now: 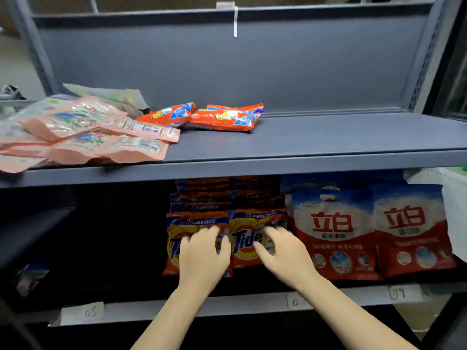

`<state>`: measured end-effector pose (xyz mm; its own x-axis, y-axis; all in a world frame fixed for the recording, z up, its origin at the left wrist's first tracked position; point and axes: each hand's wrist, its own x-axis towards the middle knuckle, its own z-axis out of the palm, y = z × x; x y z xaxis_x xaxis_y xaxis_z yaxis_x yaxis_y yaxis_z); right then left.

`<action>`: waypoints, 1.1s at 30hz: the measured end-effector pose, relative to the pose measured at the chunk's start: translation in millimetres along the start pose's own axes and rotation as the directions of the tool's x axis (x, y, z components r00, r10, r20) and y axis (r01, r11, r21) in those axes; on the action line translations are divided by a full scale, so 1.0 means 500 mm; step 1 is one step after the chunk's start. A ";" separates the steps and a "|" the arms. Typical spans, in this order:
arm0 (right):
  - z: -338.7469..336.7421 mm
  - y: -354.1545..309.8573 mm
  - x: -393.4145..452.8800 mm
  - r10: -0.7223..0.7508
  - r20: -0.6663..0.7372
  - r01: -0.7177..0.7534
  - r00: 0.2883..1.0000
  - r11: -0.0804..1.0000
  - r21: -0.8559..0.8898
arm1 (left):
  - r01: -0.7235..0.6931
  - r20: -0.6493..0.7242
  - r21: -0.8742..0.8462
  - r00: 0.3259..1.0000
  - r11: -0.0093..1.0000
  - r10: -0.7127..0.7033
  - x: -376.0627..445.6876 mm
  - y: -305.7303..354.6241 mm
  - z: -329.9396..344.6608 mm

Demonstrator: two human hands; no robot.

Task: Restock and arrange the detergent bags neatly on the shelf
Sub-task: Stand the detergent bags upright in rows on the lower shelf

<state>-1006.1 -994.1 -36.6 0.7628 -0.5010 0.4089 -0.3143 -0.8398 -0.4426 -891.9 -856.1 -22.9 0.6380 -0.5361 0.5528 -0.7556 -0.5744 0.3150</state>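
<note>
Head view: left hand [202, 256] lies spread on one Tide bag [177, 242]. Right hand [283, 251], fingers loosely splayed, touches the neighbouring Tide bag [246, 239].

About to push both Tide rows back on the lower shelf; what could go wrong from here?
The left hand and right hand press only the front Tide bags; the upright rows behind might topple or skew. The pink pouches overhang the upper shelf's edge and could slide off if it is bumped.

1 head-worn camera looks forward and slightly down, close to a grey metal shelving unit [252, 162] that fills the frame. Both forearms enter from 6 o'clock, reaching toward its lower tier.
</note>
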 end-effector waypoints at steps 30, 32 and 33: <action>-0.257 -0.178 0.482 0.272 -0.082 -0.264 0.959 0.960 0.092 | 0.102 0.103 0.117 0.988 0.988 -0.115 0.539 -0.036 -0.277; -0.251 -0.170 0.508 0.300 -0.012 -0.298 0.954 0.951 0.081 | 0.106 0.182 0.173 0.974 0.979 -0.137 0.574 -0.059 -0.263; -0.244 -0.167 0.517 0.291 0.045 -0.294 0.956 0.952 0.085 | 0.109 0.205 0.196 0.967 0.974 -0.149 0.588 -0.068 -0.254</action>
<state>-851.6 -1078.9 203.5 0.6627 -0.7140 0.2261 -0.4752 -0.6342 -0.6098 -697.3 -915.4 227.1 0.7603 -0.5598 0.3296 -0.6378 -0.7394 0.2155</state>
